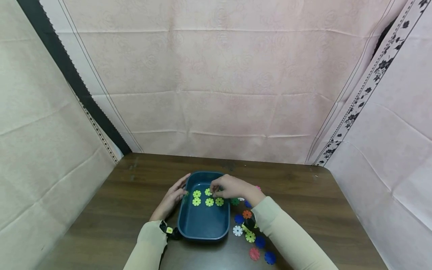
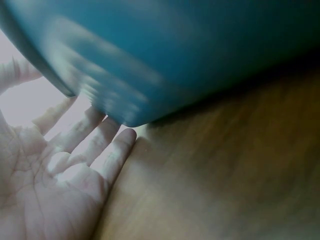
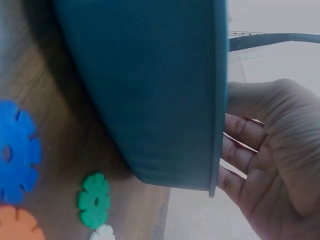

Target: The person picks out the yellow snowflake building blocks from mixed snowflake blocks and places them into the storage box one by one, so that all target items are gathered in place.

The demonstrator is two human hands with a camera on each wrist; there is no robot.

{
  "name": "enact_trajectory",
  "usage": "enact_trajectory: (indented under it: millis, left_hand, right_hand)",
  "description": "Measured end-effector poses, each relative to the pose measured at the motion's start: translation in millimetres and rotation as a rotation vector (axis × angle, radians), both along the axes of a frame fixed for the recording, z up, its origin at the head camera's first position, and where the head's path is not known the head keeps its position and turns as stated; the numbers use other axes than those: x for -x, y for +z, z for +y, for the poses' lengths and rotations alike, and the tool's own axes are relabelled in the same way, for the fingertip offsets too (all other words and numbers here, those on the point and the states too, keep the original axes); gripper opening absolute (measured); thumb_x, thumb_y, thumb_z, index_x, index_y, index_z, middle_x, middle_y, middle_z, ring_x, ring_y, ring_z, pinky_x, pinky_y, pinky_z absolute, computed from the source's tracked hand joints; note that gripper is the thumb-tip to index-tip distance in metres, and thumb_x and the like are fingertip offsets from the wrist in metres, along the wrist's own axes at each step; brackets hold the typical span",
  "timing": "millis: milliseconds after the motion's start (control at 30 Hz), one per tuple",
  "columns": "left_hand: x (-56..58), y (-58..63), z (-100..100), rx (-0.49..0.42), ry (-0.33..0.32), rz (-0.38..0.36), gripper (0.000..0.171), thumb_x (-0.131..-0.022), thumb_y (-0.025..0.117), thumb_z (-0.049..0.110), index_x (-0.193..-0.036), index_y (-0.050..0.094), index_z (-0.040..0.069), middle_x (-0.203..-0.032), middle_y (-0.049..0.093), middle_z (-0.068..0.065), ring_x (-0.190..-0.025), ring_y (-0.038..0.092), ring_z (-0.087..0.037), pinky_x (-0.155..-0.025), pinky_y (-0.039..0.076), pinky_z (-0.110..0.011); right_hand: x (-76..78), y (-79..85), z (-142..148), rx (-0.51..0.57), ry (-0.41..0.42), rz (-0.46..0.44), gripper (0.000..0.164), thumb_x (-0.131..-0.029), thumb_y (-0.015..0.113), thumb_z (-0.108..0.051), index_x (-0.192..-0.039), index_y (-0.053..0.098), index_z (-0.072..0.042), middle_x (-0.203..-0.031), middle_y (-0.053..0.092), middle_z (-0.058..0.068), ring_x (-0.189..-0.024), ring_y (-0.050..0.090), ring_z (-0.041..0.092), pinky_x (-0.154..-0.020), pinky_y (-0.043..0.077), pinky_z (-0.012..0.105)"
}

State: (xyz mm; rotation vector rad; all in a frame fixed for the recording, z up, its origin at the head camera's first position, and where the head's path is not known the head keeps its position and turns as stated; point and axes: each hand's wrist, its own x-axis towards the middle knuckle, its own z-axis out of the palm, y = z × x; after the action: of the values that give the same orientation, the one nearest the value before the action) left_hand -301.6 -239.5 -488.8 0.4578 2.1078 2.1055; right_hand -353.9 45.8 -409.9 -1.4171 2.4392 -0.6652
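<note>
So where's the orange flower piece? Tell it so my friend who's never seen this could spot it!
In the head view, find the blue tray on the wooden table. Just past its right side, look between the tray and the right sleeve, right beside a blue disc. It's the round, notched orange disc, the only orange one in sight.

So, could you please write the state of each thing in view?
Tray, upright, partly filled
Tray discs, lying flat
Table discs, loose, scattered
Left hand, fingers touching tray
Right hand, fingers curled over tray, grip unclear
Cloth, hanging, creased
Table, partly covered
</note>
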Motion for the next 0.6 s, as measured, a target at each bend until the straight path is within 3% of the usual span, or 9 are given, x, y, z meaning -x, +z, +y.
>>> enact_trajectory:
  millis: [367, 600]
  left_hand:
    - [-1.2, -1.3, 0, 0.006, 0.013, -0.006, 0.061, -0.100, 0.045, 0.006, -0.158, 0.033, 0.023, -0.160, 0.034, -0.012, -0.138, 0.041, -0.039, -0.098, 0.047, -0.034]
    - [0.2, -1.7, 1, 0.008, 0.035, -0.016, 0.062, -0.099, 0.045, 0.005, -0.157, 0.035, 0.024, -0.158, 0.036, -0.011, -0.135, 0.044, -0.038, -0.096, 0.048, -0.033]
  right_hand:
    - [-13.7, -1.7, 13, 0.096, -0.008, -0.013, 0.014, -0.098, 0.066, -0.020, -0.108, 0.073, -0.012, -0.098, 0.069, -0.013, -0.091, 0.062, 0.001, -0.084, 0.056, 0.036]
    - [-22.0, -6.7, 19, 0.226, -0.037, -0.029, 0.010, -0.097, 0.068, -0.018, -0.106, 0.072, -0.019, -0.102, 0.072, -0.008, -0.094, 0.063, 0.002, -0.086, 0.056, 0.043]
